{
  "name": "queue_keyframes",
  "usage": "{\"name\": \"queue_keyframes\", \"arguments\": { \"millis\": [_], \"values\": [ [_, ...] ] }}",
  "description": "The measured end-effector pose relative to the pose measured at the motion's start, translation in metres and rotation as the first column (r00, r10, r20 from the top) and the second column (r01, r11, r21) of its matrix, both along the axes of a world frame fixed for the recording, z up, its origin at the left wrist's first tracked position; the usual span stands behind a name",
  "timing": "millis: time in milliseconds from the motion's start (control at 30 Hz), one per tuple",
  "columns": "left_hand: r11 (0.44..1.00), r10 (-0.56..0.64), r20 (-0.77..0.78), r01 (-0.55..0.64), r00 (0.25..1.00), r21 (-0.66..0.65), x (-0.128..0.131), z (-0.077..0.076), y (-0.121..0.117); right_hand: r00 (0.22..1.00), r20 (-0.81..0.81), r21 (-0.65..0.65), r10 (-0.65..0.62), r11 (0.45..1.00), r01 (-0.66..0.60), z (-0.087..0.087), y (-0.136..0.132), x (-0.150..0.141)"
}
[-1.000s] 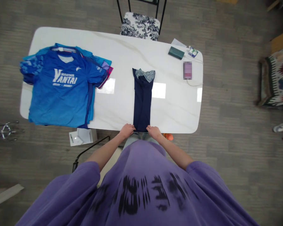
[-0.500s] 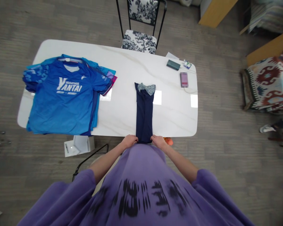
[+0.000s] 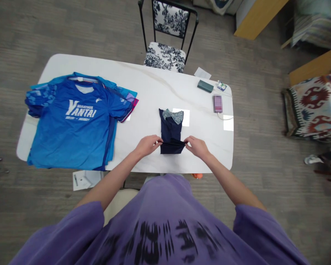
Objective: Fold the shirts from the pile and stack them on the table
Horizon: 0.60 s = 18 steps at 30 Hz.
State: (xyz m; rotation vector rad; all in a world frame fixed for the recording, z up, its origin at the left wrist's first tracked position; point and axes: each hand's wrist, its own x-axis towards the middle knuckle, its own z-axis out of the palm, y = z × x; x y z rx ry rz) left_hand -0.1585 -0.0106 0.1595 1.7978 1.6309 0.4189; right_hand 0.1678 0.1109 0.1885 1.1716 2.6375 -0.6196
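We see two hands, and the fingers of each one are pinched tight on the dark blue cloth point(image 3: 171, 129), the left hand point(image 3: 149, 144) at one end of its edge and the right hand point(image 3: 198, 146) at the other. The fingertips are partly hidden by the cloth. It is in the middle of the desk point(image 3: 143, 95), bent over on itself, so we can't see what is inside the fold. One gray patch point(image 3: 173, 116) shows at its far end. To the left is one shirt pile point(image 3: 71, 136); the top shirt covers the others, so we can't count them. Near the right end we count one green case point(image 3: 205, 86), one small packet point(image 3: 221, 86) and one pinkish thing point(image 3: 217, 104), too blurry to name. One chair point(image 3: 165, 57) is behind, its seat partly hidden by the desk. One orange thing point(image 3: 197, 176) peeks out below the near edge, mostly covered.
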Motion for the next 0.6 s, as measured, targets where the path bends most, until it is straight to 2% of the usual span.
{"name": "queue_keyframes", "arguments": {
  "millis": [67, 133, 200, 267, 367, 433, 500, 600],
  "values": [
    [0.997, 0.068, -0.032, -0.067, 0.997, 0.024, -0.015, -0.015, 0.064, 1.000, -0.029, 0.023, -0.009, 1.000, 0.009, -0.017, 0.070, -0.023],
    [0.990, 0.138, -0.061, -0.136, 0.989, 0.032, -0.027, -0.041, 0.128, 0.999, -0.030, 0.025, -0.023, 0.999, 0.023, -0.047, 0.139, -0.046],
    [0.973, 0.230, -0.091, -0.229, 0.969, 0.022, -0.033, -0.078, 0.185, 0.999, -0.011, 0.013, -0.047, 0.999, 0.047, -0.088, 0.197, -0.068],
    [0.932, 0.361, -0.112, -0.362, 0.926, 0.009, -0.031, -0.119, 0.225, 0.995, 0.018, -0.011, -0.094, 0.995, 0.095, -0.135, 0.238, -0.084],
    [0.870, 0.483, -0.116, -0.491, 0.868, -0.054, -0.017, -0.173, 0.249, 0.983, 0.058, -0.057, -0.172, 0.983, 0.175, -0.195, 0.264, -0.095],
    [0.861, 0.486, -0.111, -0.497, 0.867, -0.108, -0.004, -0.192, 0.247, 0.979, 0.049, -0.064, -0.196, 0.978, 0.199, -0.216, 0.263, -0.095],
    [0.865, 0.477, -0.119, -0.489, 0.871, -0.111, 0.005, -0.195, 0.240, 0.978, 0.008, -0.039, -0.210, 0.977, 0.210, -0.220, 0.254, -0.091],
    [0.890, 0.448, -0.173, -0.456, 0.877, -0.009, 0.010, -0.179, 0.227, 0.977, -0.088, 0.011, -0.193, 0.981, 0.195, -0.205, 0.231, -0.084]
  ]
}}
